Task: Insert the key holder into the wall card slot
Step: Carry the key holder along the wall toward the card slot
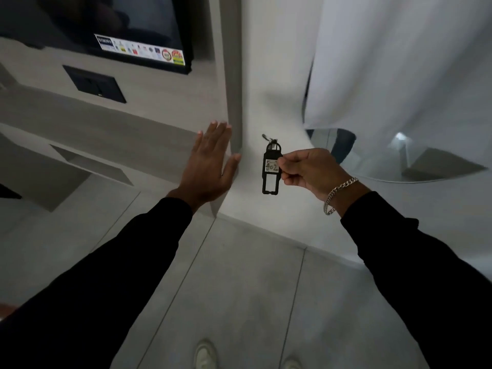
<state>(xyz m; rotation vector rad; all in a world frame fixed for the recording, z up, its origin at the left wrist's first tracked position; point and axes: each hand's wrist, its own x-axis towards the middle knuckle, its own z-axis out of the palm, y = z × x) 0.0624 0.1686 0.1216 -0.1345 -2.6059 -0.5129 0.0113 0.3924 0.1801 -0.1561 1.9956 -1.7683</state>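
A flat black key holder (271, 169) with a white label reading 402 hangs upright in front of the white wall. My right hand (311, 171) pinches its right edge between thumb and fingers; a silver bracelet circles that wrist. My left hand (210, 166) is spread flat, fingers pointing up, against the grey vertical panel edge just left of the holder. A dark rectangular wall plate (94, 84) sits on the panel at the upper left, below the screen; I cannot tell whether it is the card slot.
A dark screen (127, 27) with stickers along its lower edge hangs at the top left. White curtain (399, 62) fills the right side, with a glass table top (415, 161) below it. A recessed shelf (87, 163) lies at the left. Pale shoes (205, 355) stand on the tiled floor.
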